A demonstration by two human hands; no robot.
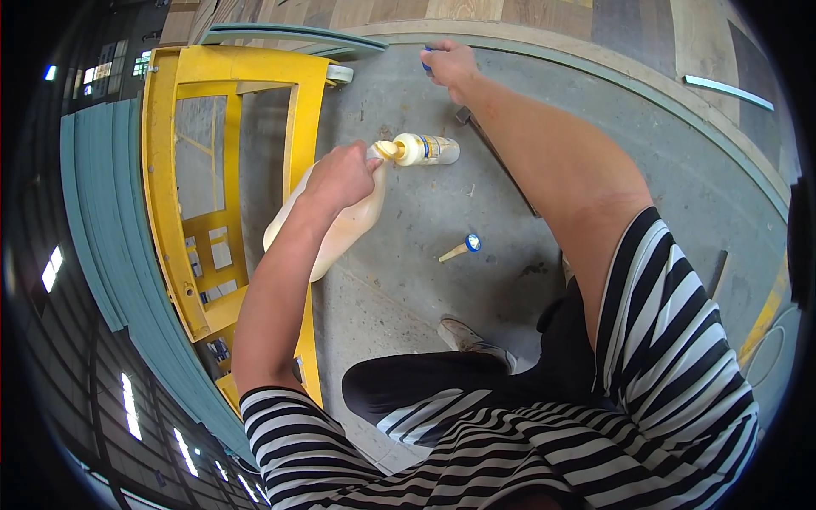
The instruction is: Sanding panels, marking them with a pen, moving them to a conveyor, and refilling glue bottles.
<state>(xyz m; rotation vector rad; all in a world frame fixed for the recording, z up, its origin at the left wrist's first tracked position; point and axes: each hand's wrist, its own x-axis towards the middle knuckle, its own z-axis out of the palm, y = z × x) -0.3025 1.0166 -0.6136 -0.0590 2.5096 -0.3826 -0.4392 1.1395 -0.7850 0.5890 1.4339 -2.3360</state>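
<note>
My left hand is closed round the neck end of a large pale translucent plastic jug, which leans toward a glue bottle. Cream-coloured glue shows where the jug's mouth meets the open top of the white and yellow squeeze bottle. I cannot tell whether the bottle stands or lies. Farther off, over the floor, my right hand is closed on a small blue cap, mostly covered by my fingers. A blue nozzle cap with a glue-smeared tip lies on the concrete nearer me.
At left stands a yellow metal frame with a caster. Long grey-green strips are stacked beyond it. Wood planks lie along the far side. A thin dark bar is under my right forearm; my shoe is close by.
</note>
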